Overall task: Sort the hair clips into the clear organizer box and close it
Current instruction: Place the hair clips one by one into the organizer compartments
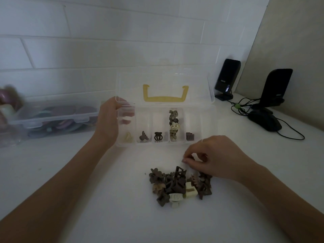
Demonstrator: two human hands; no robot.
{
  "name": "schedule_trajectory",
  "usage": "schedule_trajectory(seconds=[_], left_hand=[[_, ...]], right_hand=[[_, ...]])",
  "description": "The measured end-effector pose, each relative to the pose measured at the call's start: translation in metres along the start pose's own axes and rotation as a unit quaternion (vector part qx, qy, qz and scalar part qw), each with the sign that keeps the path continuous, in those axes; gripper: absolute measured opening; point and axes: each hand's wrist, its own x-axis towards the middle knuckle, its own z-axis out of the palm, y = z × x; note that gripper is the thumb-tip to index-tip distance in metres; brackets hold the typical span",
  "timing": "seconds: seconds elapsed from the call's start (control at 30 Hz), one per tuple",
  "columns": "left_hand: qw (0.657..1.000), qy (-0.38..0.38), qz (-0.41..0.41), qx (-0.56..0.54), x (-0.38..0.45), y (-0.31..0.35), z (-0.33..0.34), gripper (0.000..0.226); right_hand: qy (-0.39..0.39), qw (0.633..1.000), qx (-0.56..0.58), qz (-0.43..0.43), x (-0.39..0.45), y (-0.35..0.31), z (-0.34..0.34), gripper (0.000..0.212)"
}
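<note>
The clear organizer box [208, 123] stands open on the white table, its lid [198, 81] with a yellow handle leaning back against the wall. Its compartments hold clips: a cream one [127, 137], a brown one [143, 136], a dark one [158, 136], a stack of several [174, 125] and a brown one [189, 136]. My left hand [109, 120] grips the box's left end, fingers inside the leftmost compartment. A pile of brown and cream hair clips [178, 185] lies in front of the box. My right hand [210, 158] pinches a small dark clip [192, 157] at the pile's far edge.
A second clear box [52, 118] filled with coloured round items sits at the left, beside blurred objects. At the back right stand two black speakers [227, 78] [277, 86], a black mouse [264, 120] and loose cables [291, 134]. A tiled wall runs behind.
</note>
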Motion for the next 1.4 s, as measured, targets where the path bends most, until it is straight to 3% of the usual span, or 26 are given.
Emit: schedule_trajectory(seconds=[0.27, 0.43, 0.5, 0.63, 0.7, 0.83, 0.93, 1.13, 1.27, 1.4], left_hand=[[1.0, -0.006, 0.014, -0.003, -0.001, 0.001, 0.0, 0.018], [1.0, -0.005, 0.006, -0.006, 0.0, -0.001, -0.001, 0.018], [1.0, -0.001, 0.002, -0.008, 0.001, -0.001, -0.001, 0.023], [1.0, 0.005, -0.009, -0.011, 0.002, -0.003, -0.001, 0.026], [1.0, 0.012, -0.014, -0.013, 0.002, -0.002, 0.0, 0.027], [1.0, 0.017, -0.003, -0.004, -0.002, -0.001, 0.0, 0.023], [1.0, 0.012, 0.005, 0.005, -0.002, -0.003, -0.002, 0.024], [1.0, 0.014, -0.012, -0.006, 0.0, -0.001, -0.001, 0.023], [1.0, 0.015, -0.013, -0.011, 0.0, -0.001, -0.002, 0.025], [1.0, 0.009, -0.021, -0.013, 0.001, -0.001, -0.001, 0.023]], right_hand=[[-0.037, 0.998, 0.034, -0.022, 0.001, -0.005, 0.0, 0.016], [-0.024, 0.993, 0.115, -0.012, 0.002, -0.006, 0.004, 0.012], [0.007, 0.987, 0.157, -0.01, 0.002, -0.006, 0.004, 0.011], [0.152, 0.96, 0.234, 0.019, 0.012, -0.02, -0.006, 0.008], [0.197, 0.956, 0.217, 0.009, 0.025, -0.033, -0.012, 0.009], [0.206, 0.972, 0.105, -0.043, 0.06, -0.06, -0.006, 0.013], [0.172, 0.982, 0.042, -0.065, 0.075, -0.062, 0.006, 0.014], [0.142, 0.974, 0.176, -0.007, 0.045, -0.04, 0.002, 0.009], [0.045, 0.967, 0.252, 0.011, 0.025, -0.026, -0.008, 0.007], [-0.089, 0.954, 0.285, 0.033, 0.021, -0.015, -0.02, 0.021]])
